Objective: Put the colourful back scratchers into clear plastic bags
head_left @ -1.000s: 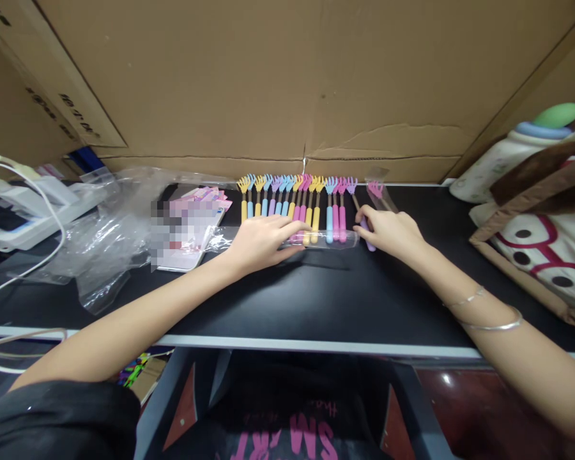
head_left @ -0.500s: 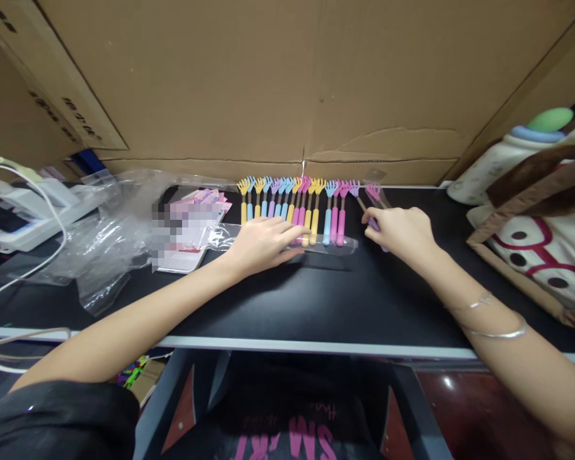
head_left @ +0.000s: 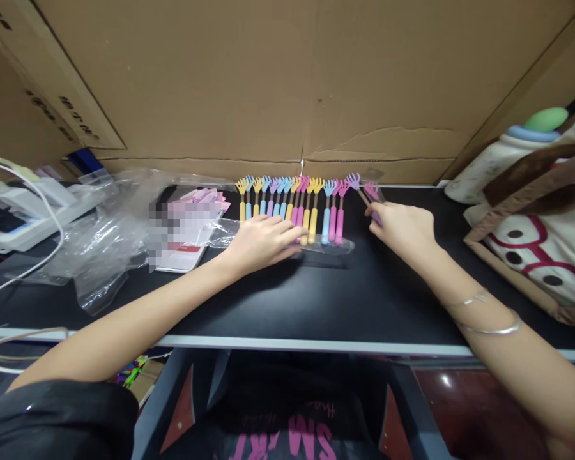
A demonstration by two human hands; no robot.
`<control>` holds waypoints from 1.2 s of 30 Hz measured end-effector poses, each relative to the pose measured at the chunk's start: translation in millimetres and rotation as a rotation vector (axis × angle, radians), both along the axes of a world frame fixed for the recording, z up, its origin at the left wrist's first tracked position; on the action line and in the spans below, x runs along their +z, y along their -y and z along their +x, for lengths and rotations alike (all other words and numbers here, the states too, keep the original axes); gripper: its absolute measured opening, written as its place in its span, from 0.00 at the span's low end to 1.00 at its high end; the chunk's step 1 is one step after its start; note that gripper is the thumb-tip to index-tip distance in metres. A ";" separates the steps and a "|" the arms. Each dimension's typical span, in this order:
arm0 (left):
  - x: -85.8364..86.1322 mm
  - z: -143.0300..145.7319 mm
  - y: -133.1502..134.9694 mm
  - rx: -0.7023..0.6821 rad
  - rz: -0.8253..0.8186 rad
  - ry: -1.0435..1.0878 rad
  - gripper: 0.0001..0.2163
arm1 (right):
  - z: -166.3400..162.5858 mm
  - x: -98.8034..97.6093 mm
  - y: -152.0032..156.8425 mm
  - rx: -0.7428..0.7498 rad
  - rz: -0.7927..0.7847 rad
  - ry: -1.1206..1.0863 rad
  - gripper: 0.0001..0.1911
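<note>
While my left hand (head_left: 263, 243) lies over the handles near the centre of the frame, its fingers are stretched nearly flat and close together; a clear sleeve (head_left: 336, 245) runs beneath it, and I cannot tell whether I am pinching it. My right hand (head_left: 402, 233), right of centre, is closed around the handle of a purple scratcher (head_left: 353, 181), whose claw-shaped head sticks out tilted to the upper left. Just beside that head is a pink scratcher (head_left: 371, 190), partly hidden by my fingers. The row of scratchers (head_left: 313, 223), yellow, blue, purple and pink, stands side by side across the middle of the frame, heads toward the cardboard (head_left: 278, 83) and handles toward me on the black bench (head_left: 292, 300). Crumpled plastic (head_left: 98, 262) lies at the left of the frame; a bag (head_left: 522, 262) sits at the right edge.
</note>
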State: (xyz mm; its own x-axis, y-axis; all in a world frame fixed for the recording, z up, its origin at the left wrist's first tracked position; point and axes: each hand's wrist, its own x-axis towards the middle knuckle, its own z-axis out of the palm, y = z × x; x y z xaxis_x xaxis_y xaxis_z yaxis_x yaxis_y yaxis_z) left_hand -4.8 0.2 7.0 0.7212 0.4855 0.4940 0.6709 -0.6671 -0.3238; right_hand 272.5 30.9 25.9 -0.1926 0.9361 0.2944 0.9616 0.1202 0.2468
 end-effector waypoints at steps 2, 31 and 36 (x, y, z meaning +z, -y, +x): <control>0.9 -0.2 0.3 0.003 0.022 -0.016 0.13 | 1.7 2.7 0.9 -0.015 0.009 -0.009 0.16; 2.9 -1.2 0.4 0.011 -0.062 0.091 0.14 | 5.3 23.4 -8.9 0.242 -0.499 -1.785 0.11; 2.0 -2.4 -1.1 0.015 -0.072 0.114 0.14 | 6.7 24.7 -7.5 0.302 -0.504 -1.716 0.09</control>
State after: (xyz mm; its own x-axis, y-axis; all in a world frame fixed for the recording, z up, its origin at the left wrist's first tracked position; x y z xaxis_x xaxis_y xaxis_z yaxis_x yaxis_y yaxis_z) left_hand -7.1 1.3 9.0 0.6545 0.5332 0.5361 0.7110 -0.6753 -0.1963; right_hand 279.2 38.4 50.6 -0.1751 0.9829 0.0574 0.0144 0.0608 -0.9980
